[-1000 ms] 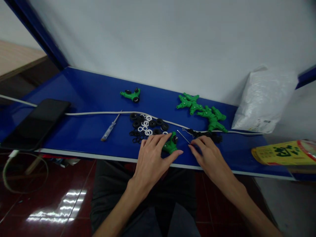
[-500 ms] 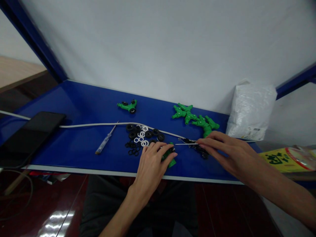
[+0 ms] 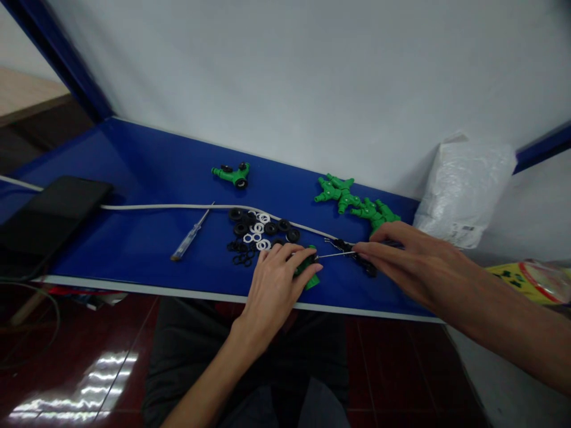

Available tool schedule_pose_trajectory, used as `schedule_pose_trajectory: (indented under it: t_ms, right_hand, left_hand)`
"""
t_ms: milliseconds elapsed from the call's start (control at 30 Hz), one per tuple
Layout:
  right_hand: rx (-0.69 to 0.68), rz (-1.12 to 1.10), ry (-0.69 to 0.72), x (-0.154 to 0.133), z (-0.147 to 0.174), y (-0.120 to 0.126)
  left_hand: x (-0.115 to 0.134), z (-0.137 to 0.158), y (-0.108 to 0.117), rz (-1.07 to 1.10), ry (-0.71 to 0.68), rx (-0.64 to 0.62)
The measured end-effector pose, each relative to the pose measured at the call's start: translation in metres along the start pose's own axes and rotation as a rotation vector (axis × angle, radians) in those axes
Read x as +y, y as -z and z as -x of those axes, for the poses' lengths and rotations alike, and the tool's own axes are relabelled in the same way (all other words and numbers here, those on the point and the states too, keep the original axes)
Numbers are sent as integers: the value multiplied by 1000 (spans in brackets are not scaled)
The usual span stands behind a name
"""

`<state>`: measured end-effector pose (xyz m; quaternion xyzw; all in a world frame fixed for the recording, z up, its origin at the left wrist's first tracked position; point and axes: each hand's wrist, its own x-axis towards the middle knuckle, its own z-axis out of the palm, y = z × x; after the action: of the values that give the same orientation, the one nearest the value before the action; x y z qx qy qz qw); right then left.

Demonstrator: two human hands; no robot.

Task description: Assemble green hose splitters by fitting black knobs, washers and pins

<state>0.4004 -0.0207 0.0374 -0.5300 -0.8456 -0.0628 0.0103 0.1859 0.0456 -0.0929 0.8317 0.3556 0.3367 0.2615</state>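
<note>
A pale wall (image 3: 285,89) is standing along the far side, and a blue table (image 3: 147,172) is stretching in front of it from left to right. The person's dark-trousered legs (image 3: 196,356) are showing below the near edge. At the far right a white wrapped package (image 3: 464,184) is leaning against the wall, while a black phone (image 3: 53,214) is lying at the left end. The right hand (image 3: 419,261) is reaching in from the right, its thumb and fingers pinched together on a thin metal rod (image 3: 336,255). The left hand (image 3: 276,279) is resting near the table's near edge, clamped on a green fitting (image 3: 311,283), which is lying mostly hidden beneath the fingers, just left of the rod. A yellow package (image 3: 530,282) is sitting at the right. A cluster of green connectors (image 3: 347,202) is lying far of the right hand; one green connector with black knobs (image 3: 232,175) is lying apart, farther left. A white cable (image 3: 173,207) is running across the table, passing a clear-handled screwdriver (image 3: 187,242). Left of and beyond the held fitting, thick black rings (image 3: 241,229), white rings (image 3: 264,244) and small black rings (image 3: 243,259) are lying scattered; the rod's tip is ending at the fitting, though its exact contact is staying too small to tell
</note>
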Motion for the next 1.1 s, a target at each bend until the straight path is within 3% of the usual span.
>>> schedule_pose_trajectory:
  t_ms: [267, 467, 633, 867, 1100]
  right_hand:
    - [-4, -37, -21, 9, 6, -9]
    - [-31, -29, -48, -2, 0, -3]
    - [2, 91, 65, -2, -6, -1]
    - [-125, 187, 229, -1, -34, 8]
    - [-147, 30, 262, 0, -52, 20]
  left_hand:
    - [0, 1, 1, 7, 3, 10]
    - [0, 1, 2, 6, 6, 3]
    - [0, 1, 1, 1, 11, 9]
    - [0, 0, 1, -20, 8, 6]
    - [2, 0, 2, -11, 2, -1]
